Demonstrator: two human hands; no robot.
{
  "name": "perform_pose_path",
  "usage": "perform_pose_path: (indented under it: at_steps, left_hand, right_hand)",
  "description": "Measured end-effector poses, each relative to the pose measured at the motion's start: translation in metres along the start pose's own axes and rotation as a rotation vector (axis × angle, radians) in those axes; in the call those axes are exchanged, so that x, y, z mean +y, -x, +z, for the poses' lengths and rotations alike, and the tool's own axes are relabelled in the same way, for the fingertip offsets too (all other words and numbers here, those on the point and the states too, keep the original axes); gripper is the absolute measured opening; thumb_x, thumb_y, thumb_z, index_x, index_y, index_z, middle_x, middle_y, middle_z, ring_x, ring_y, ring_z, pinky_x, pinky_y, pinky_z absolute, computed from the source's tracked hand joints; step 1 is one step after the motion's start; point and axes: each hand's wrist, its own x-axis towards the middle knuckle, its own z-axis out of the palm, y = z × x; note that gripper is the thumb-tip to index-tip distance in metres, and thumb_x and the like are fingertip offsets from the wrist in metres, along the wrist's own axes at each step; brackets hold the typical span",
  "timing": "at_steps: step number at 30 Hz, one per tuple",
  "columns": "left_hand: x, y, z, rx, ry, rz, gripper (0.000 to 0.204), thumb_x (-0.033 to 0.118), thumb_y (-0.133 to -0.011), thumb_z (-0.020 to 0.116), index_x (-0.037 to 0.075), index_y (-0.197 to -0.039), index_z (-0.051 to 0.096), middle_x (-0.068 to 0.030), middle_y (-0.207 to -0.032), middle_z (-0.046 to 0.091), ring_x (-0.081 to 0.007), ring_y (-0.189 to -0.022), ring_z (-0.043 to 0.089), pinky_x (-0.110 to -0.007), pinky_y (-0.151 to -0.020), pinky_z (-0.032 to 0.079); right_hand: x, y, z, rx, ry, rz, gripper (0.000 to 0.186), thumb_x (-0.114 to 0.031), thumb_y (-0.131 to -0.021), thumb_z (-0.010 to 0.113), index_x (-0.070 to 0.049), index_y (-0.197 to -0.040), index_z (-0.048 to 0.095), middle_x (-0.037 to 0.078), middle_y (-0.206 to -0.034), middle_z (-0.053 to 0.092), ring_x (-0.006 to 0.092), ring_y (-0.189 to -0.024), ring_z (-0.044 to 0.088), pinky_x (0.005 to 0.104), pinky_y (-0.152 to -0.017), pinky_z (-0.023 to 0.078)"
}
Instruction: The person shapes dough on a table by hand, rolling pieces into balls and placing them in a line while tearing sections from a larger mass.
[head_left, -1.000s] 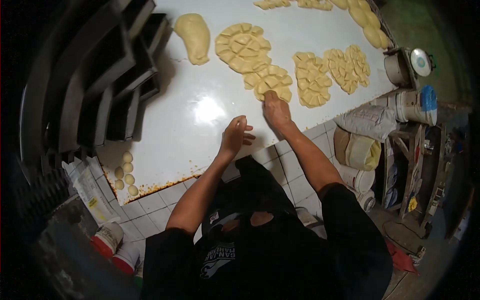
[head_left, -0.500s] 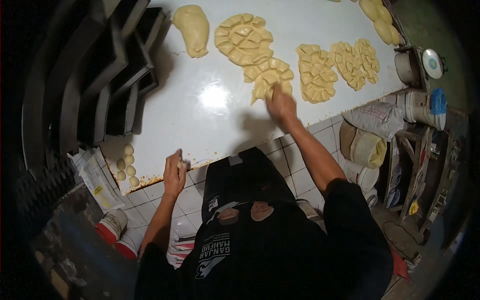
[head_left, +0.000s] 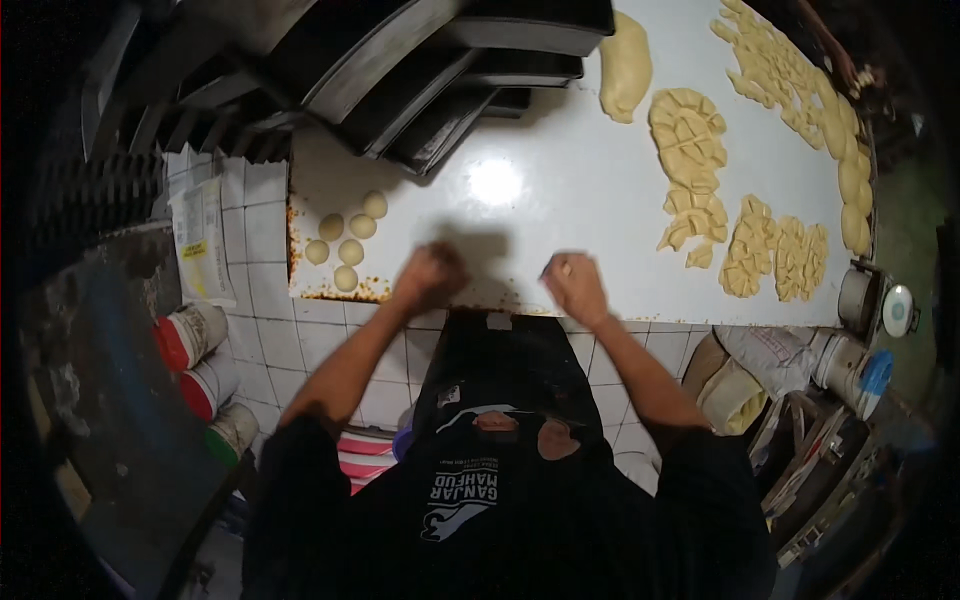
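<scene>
Handling the cut dough (head_left: 690,160) gently is advised; right hand (head_left: 580,287) is clenched, left hand (head_left: 431,274) too blurred to tell.

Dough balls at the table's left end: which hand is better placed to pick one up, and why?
Probably the left hand: it is the nearer one, close to the dough balls. The right hand is farther off and would likely have to reach past the left.
</scene>
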Motion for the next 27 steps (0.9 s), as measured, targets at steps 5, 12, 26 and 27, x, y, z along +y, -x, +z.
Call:
perform_pose_path:
  at_steps: [5,12,26,27]
  left_hand:
    - [0.053,-0.034,0.043,0.526,0.046,-0.22,0.018,0.023,-0.093,0.07,0.009,-0.082,0.066,-0.017,-0.087,0.067,-0.0355,-0.083,0.066,-0.049,-0.083,0.049]
    - [0.009,-0.045,0.016,0.154,-0.218,-0.294,0.017,0.027,-0.094,0.071,0.011,-0.09,0.073,-0.0135,-0.094,0.07,-0.0335,-0.093,0.068,-0.05,-0.085,0.052]
    - [0.011,0.03,0.04,0.259,0.085,-0.165,0.018,0.023,-0.089,0.077,0.008,-0.091,0.067,-0.0157,-0.104,0.069,-0.0362,-0.103,0.065,-0.052,-0.09,0.049]
    - [0.0,0.027,0.016,-0.003,0.175,-0.297,0.017,0.023,-0.089,0.077,0.009,-0.091,0.067,-0.0145,-0.104,0.068,-0.0353,-0.103,0.064,-0.052,-0.09,0.049]
  right_hand:
    - [-0.045,-0.072,0.04,0.207,0.13,0.315,0.027,-0.03,-0.092,0.081,-0.009,-0.096,0.065,0.014,-0.105,0.063,0.0346,-0.101,0.057,0.0497,-0.087,0.042]
    - [-0.016,-0.1,0.009,0.232,0.043,0.055,0.031,-0.029,-0.085,0.085,-0.008,-0.09,0.063,0.011,-0.095,0.059,0.0342,-0.094,0.054,0.0479,-0.082,0.041]
    - [0.008,-0.037,0.011,-0.174,-0.105,-0.18,0.031,-0.034,-0.085,0.084,-0.009,-0.095,0.07,0.014,-0.107,0.063,0.0342,-0.103,0.058,0.0498,-0.089,0.045]
    - [0.027,-0.043,0.0,-0.355,-0.105,-0.166,0.032,-0.036,-0.085,0.085,-0.009,-0.096,0.071,0.014,-0.107,0.064,0.034,-0.103,0.058,0.0494,-0.089,0.045]
